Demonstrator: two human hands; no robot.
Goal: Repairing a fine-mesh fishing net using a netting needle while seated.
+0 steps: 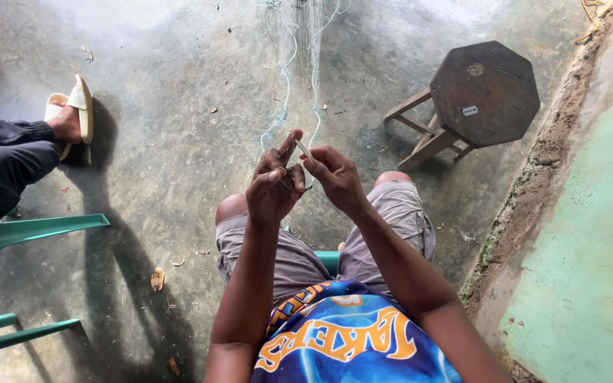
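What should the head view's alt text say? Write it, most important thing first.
A seated person's left hand and right hand work pale fishing net strands with a thin netting needle. A dark octagonal wooden stool stands right; another person's sandalled foot rests left.

A bare grey concrete floor (pixel 179 142) carries everything. Beyond the grips, a pale fishing net (pixel 299 64) trails across it. Beyond and right of them stands an octagonal wooden stool (pixel 484 92); far left, a green plastic chair (pixel 8 284). Dry scraps (pixel 157 278) lie scattered.
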